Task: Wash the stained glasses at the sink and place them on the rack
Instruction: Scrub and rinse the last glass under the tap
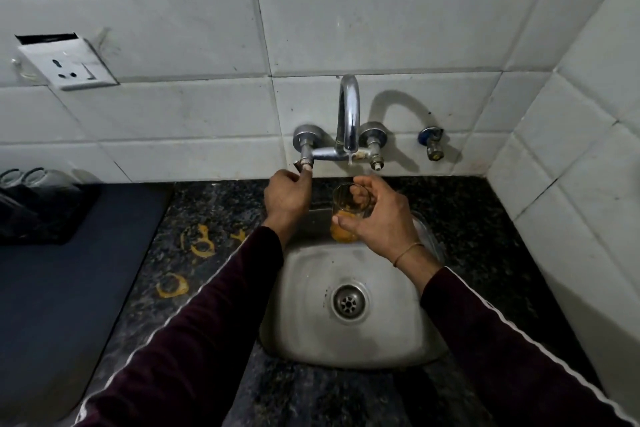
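My right hand grips a clear glass with orange residue in its bottom, held upright over the steel sink just below the chrome tap spout. A thin trickle of water shows at the spout's mouth. My left hand is closed on the left tap handle. On the far left a dark rack holds two upturned clear glasses.
Orange ring stains mark the dark granite counter left of the sink. A dark blue mat lies under the rack. A wall socket is at upper left, a small valve right of the tap. Tiled walls close the back and right.
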